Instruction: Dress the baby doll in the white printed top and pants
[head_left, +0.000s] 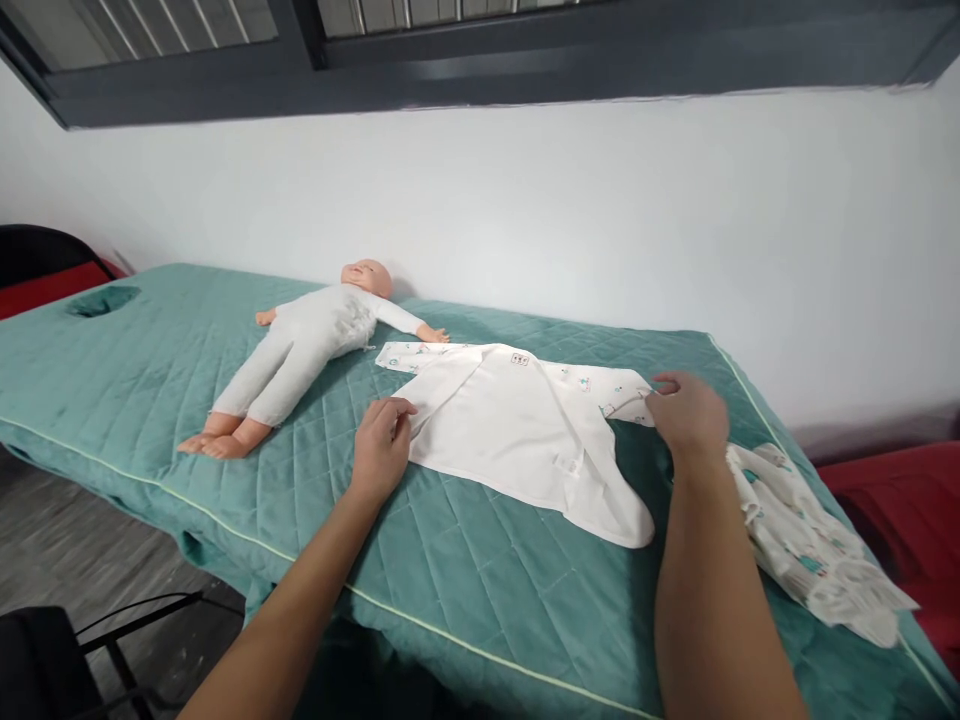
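Beyond both hands, a white wall (525, 210) rises to a dark window frame (570, 60); beneath them spreads a green quilted cover (465, 570).

Through the head view, the only feed I have, a small white shirt (502, 430) lies between the hands, front panels folded outward, so its inside faces up — a layout that, I judge, leaves both sleeves reachable. On its near left edge I see the left hand (382, 445), fingers curled; I cannot tell whether they pinch the cloth. At the cuff of the opposite sleeve is the right hand (690, 415), fingers bent, their grip hidden from me. Set at either end, the hands probably help keep the fabric flat.

Past the left hand, a doll (319, 325) lies on its back — one arm stretched just beside the far sleeve. Right of the right forearm, patterned clothing (806, 540) sits bunched, apart from the shirt.
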